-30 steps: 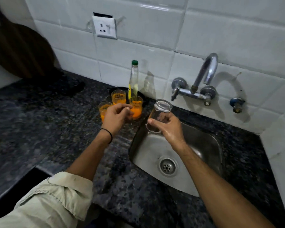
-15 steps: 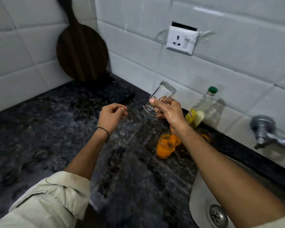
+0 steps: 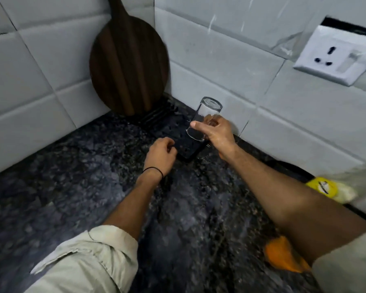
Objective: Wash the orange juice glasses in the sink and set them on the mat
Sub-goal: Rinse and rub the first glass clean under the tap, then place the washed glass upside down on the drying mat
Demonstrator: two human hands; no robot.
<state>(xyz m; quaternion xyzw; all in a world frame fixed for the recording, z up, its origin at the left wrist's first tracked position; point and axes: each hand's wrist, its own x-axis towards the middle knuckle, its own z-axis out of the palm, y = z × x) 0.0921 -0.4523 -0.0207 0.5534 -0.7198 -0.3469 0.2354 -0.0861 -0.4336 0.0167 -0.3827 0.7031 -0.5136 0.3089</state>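
The right hand (image 3: 218, 134) grips a clear, empty drinking glass (image 3: 207, 108) upside down, thumb across the near side and fingers wrapped round the far side. The glass is tilted, its base leaning up toward the white tiled wall, its mouth low over a black rubbery mat (image 3: 186, 149) that lies on the dark speckled granite countertop (image 3: 72, 176) near the corner. Whether the rim touches the mat, I cannot tell.

The left hand (image 3: 160, 156), with a thin black band (image 3: 153, 170) at the wrist, sits at the mat's near edge with its fingers curled under; I cannot tell if they pinch the mat or hold nothing.

A round dark wooden board (image 3: 129, 66) leans in the corner behind the mat. A white wall socket (image 3: 336, 56) is up to the right. Low right, beside the right forearm, there is a blurred orange glass (image 3: 283, 256).
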